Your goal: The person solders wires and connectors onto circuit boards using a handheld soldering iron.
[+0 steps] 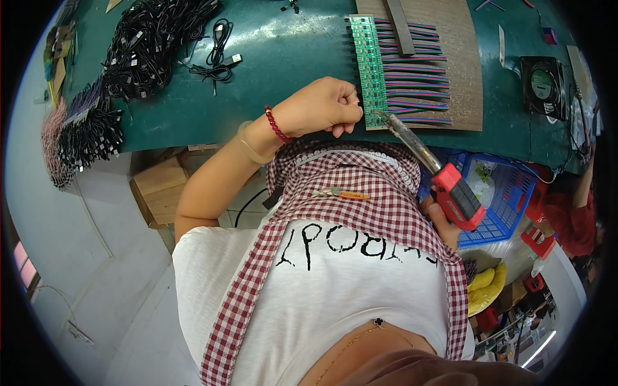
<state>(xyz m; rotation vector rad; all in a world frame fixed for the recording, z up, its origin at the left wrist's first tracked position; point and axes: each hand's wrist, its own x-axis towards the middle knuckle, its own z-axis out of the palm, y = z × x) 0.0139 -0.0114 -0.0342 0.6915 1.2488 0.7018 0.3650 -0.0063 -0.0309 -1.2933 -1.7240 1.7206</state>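
Note:
My left hand (328, 108) is closed, its fingertips pinched at the left edge of a green circuit board panel (370, 71). Whatever it may hold there is too small to make out. In my right hand (441, 222) is a soldering iron (458, 196) with a red and black grip. Its metal tip meets the panel's near end, close to the wire joints. Flat ribbons of coloured wires (415, 80) run rightward from the panel. The panel and wires lie on a brown backing board (463, 64), and a grey bar (400, 29) rests across the far wires.
Bundled black cables (145, 48) are heaped at the table's far left, beside a single coiled USB cable (219, 55). A black fan-like device (544, 87) sits at the right. Below the table edge stands a blue plastic basket (505, 199). Another person's red sleeve (570, 222) shows far right.

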